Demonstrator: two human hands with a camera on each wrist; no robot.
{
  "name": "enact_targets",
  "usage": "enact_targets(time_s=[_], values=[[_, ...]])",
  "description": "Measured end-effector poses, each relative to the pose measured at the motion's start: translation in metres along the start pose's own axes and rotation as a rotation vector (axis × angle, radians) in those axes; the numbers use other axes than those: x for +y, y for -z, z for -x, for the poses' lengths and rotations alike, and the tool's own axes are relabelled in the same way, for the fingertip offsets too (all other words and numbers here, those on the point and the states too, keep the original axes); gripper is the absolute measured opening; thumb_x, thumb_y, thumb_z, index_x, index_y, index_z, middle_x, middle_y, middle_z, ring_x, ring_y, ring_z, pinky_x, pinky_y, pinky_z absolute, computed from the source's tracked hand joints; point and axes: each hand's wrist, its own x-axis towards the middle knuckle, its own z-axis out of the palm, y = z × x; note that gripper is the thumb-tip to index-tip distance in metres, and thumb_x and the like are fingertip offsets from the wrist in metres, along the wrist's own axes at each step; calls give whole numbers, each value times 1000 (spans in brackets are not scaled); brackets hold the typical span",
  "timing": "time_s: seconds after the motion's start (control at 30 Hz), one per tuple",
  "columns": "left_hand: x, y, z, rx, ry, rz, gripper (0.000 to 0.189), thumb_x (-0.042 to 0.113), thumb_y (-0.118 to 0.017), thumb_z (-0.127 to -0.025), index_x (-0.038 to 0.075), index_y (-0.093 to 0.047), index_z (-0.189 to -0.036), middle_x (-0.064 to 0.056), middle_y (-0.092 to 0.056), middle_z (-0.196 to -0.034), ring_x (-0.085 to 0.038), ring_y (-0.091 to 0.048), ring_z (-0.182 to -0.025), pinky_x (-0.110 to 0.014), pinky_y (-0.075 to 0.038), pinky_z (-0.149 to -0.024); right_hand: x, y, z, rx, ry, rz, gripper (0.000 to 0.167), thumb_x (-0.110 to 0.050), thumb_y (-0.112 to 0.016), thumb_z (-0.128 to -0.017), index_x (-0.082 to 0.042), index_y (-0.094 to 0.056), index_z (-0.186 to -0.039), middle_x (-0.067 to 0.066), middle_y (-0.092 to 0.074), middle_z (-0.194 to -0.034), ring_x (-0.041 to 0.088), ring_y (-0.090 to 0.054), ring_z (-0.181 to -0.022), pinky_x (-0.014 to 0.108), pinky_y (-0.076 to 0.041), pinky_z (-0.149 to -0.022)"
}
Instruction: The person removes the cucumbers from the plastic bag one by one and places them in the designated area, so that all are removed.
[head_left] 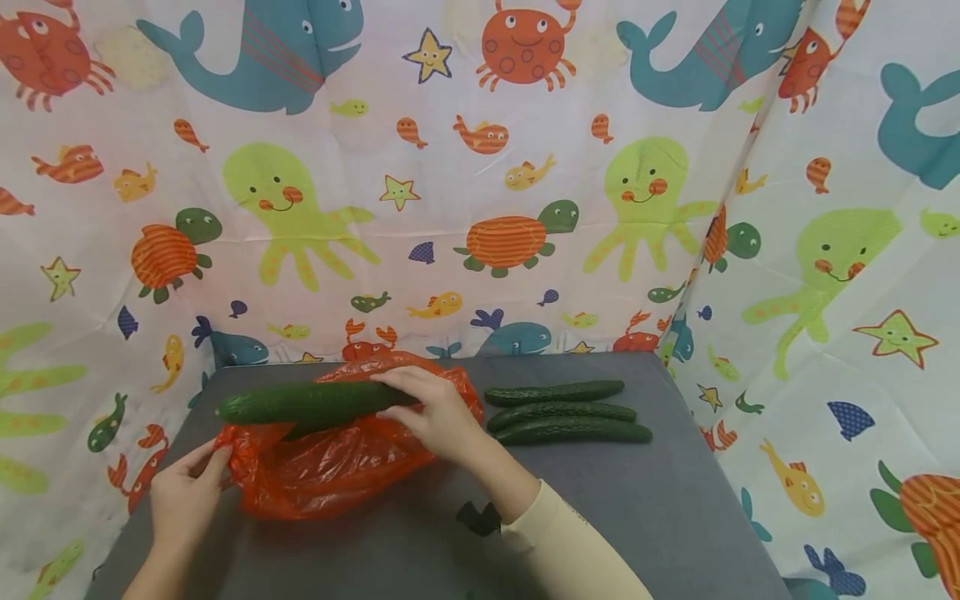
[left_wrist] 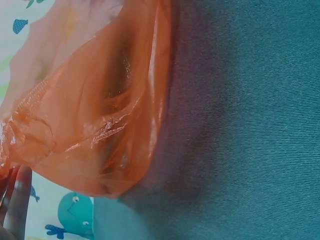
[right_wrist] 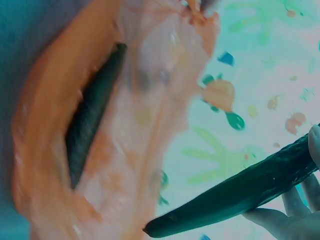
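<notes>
My right hand (head_left: pixel 435 412) grips a long green cucumber (head_left: pixel 307 404) by its right end. The cucumber lies nearly level above an orange-red plastic bag (head_left: pixel 337 475), its other end pointing left. With the thumb and fingers, my left hand (head_left: pixel 186 493) pinches the bag's left edge. Inside the bag, a second cucumber (right_wrist: pixel 92 115) shows through the opening in the right wrist view. In the left wrist view the bag's side (left_wrist: pixel 75 120) bulges over a dark shape, and only the fingers (left_wrist: pixel 19 200) of my left hand appear.
Three more cucumbers (head_left: pixel 566 410) lie side by side on the grey table (head_left: pixel 600 517), right of the bag. A curtain (head_left: pixel 420 275) printed with sea animals stands behind the table and along both sides. A small black object (head_left: pixel 478 518) shows beside my right wrist.
</notes>
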Motion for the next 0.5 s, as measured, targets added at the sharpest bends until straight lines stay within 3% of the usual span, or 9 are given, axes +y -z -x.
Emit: enact_targets(time_s=[0.17, 0.4, 0.5], values=[[8, 1, -4, -32, 33, -3, 55, 44, -63, -98, 3, -64, -135, -15, -74, -113, 6, -67, -64, -20, -59, -59, 0, 34, 1, 118, 50, 12, 46, -12, -76, -90, -11, -64, -135, 4, -68, -129, 16, -62, -124, 31, -52, -103], [17, 7, -10, -29, 6, 23, 57, 44, -64, -97, 1, -64, -134, 11, -72, -89, 7, -67, -62, -20, -59, -59, 2, 87, 24, 198, -8, 48, 45, -6, -76, -89, -10, -66, -133, 6, -69, -128, 21, -65, -119, 36, -57, -96], [20, 11, -13, -29, 8, 2, 59, 46, -61, -98, 0, -63, -135, 8, -72, -90, 7, -66, -61, -18, -58, -57, 5, 105, 41, 182, -72, 96, 49, -6, -77, -87, -14, -66, -134, 3, -68, -128, 19, -65, -118, 38, -57, -96]])
